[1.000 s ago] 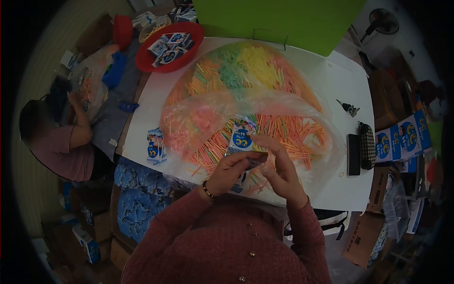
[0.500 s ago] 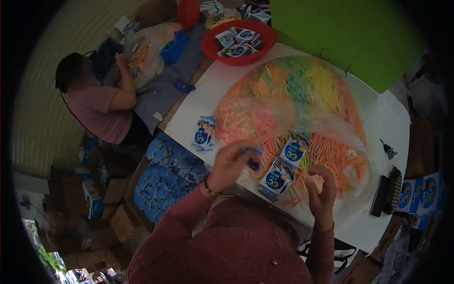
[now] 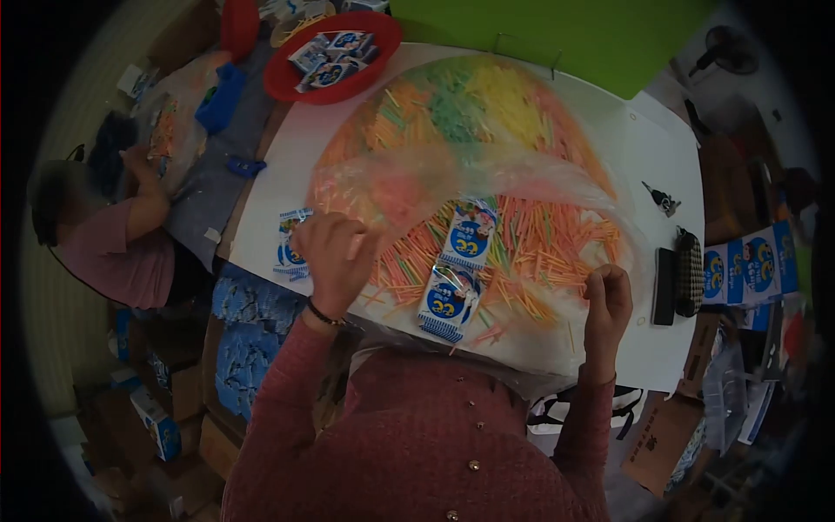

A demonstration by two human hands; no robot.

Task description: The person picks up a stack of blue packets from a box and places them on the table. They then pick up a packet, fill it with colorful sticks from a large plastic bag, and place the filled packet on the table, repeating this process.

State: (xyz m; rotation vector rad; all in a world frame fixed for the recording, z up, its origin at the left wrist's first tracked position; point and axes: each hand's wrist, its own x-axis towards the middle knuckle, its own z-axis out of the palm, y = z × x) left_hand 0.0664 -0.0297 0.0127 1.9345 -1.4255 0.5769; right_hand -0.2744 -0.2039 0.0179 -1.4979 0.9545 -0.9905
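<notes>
My left hand [image 3: 335, 257] is at the table's left edge, fingers bent down onto a small stack of blue-and-white packets [image 3: 287, 248]; whether it still grips one is hidden. My right hand [image 3: 609, 300] is a closed fist at the right edge of the stick pile, with nothing visible in it. Between my hands, two more packets [image 3: 470, 235] [image 3: 448, 300] lie on a big heap of thin coloured sticks [image 3: 487, 113] inside a clear plastic bag [image 3: 522, 174] on the white table [image 3: 661, 148].
A red bowl [image 3: 278, 83] of packets stands at the far left corner, before a green board [image 3: 539, 35]. A phone [image 3: 665, 283], a checked pouch [image 3: 690, 270] and blue packets [image 3: 752, 261] lie right. A seated co-worker [image 3: 113, 252] handles sticks left. Blue packet stacks [image 3: 248, 331] and cartons crowd the floor.
My hands were together over the pile with a packet. The left hand carried it left to the stack; the right hand moved to the pile's right edge and closed.
</notes>
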